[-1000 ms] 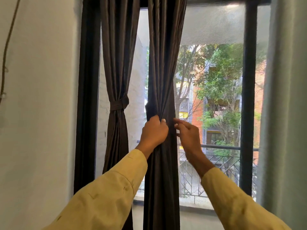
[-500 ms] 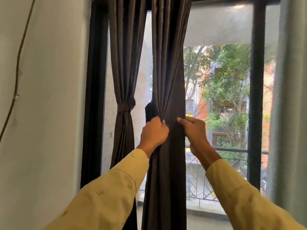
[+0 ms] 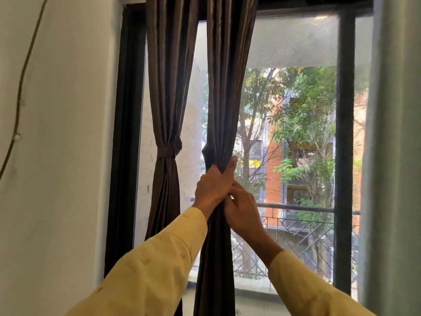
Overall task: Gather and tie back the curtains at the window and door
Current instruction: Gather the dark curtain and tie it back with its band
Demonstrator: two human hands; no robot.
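Two dark brown curtains hang at the window. The left curtain is gathered and bound at mid-height by a tie-back band. The middle curtain is bunched into a narrow column. My left hand grips that bunch at mid-height, thumb pointing up along the fabric. My right hand sits just below and right of it, fingers curled against the same bunch and touching my left hand. A dark fold of cloth sticks out just above my left hand.
A white wall with a thin cable fills the left. The dark window frame has an upright bar at right, beside a pale grey curtain. Outside are a balcony railing, trees and buildings.
My right hand has moved left onto the curtain bunch, closing against my left hand. The curtain column has become narrower. The camera has come closer to the window.
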